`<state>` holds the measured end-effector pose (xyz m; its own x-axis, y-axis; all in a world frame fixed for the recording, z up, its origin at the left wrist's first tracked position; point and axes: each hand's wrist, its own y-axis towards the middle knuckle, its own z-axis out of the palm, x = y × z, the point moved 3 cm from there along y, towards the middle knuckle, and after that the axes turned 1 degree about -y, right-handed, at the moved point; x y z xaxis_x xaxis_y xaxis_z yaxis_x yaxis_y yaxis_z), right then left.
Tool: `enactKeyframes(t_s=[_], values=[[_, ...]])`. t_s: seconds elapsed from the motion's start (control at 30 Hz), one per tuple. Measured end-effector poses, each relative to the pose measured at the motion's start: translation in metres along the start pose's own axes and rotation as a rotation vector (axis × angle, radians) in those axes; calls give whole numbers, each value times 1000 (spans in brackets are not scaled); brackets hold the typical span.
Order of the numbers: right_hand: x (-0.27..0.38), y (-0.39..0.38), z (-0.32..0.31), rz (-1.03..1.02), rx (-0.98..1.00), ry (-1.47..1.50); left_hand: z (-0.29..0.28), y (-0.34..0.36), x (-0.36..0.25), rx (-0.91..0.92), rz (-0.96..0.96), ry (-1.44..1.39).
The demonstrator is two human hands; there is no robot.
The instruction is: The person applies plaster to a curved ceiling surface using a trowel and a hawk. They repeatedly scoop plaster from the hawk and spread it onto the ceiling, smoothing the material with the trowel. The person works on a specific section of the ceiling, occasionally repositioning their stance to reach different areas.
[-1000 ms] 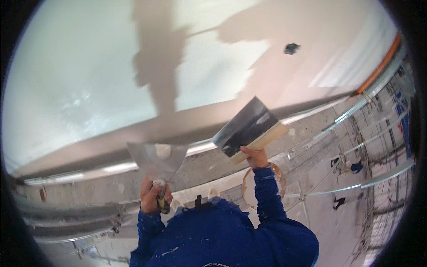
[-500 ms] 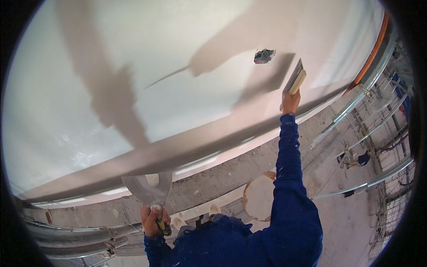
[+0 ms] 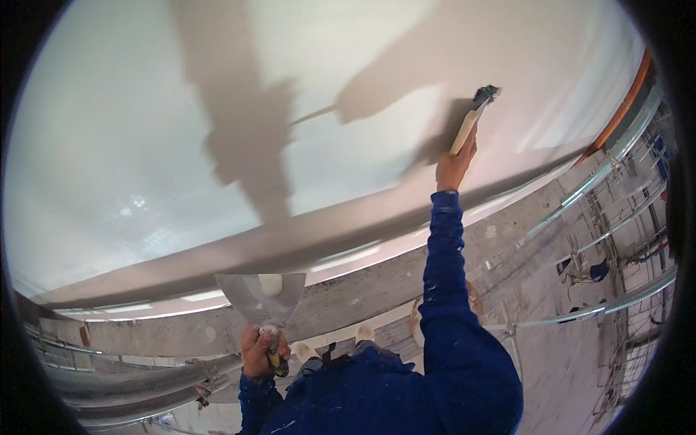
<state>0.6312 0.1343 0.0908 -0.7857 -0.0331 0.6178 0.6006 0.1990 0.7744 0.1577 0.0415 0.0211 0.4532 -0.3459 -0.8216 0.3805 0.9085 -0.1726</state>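
Two bare hands reach out from a blue top (image 3: 362,399) speckled with pale marks. Nearest, low and left of centre, the left hand (image 3: 262,349) has its fingers wrapped around the yellow-and-black handle of a putty knife (image 3: 246,301). Its grey blade fans out away from the body, and a pale, rounded patch (image 3: 271,284) shows near the middle of the far edge. Just right of this hand, two pale shoes (image 3: 365,333) show beyond the top's edge. A round bucket (image 3: 475,299) with a brownish rim sits partly hidden behind the right forearm.

Farther out, the right arm stretches toward a broad, pale wall (image 3: 348,181). The right hand (image 3: 453,165) has its fingers closed on the wooden handle of a trowel (image 3: 464,133), whose blade appears almost edge-on. The blade's tip is right by a dark opening (image 3: 487,93) in the wall; whether it touches the wall, I cannot tell. Large brownish shadows (image 3: 243,109) fall across the surface, and a grey, stained ledge (image 3: 377,283) runs along its foot.

Beyond, at right, curve metal rails (image 3: 638,292) and an orange strip (image 3: 627,101) beside the wall. A dark blue object (image 3: 598,271) lies past the rails, too small to identify.
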Motion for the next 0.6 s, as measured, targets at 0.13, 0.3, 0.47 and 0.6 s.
enactKeyframes(t_s=[0.13, 0.3, 0.47, 0.6], values=[[64, -58, 39, -13, 4, -6, -27, -5, -20, 64, -31, 25], [155, -133, 83, 134, -10, 31, -57, -15, -38, 172, -61, 111], [238, -202, 120, 181, 50, 25, -66, -33, -65, 231, -12, 145], [292, -253, 150, 237, 171, -50, -80, -47, -80, 249, 6, 206]])
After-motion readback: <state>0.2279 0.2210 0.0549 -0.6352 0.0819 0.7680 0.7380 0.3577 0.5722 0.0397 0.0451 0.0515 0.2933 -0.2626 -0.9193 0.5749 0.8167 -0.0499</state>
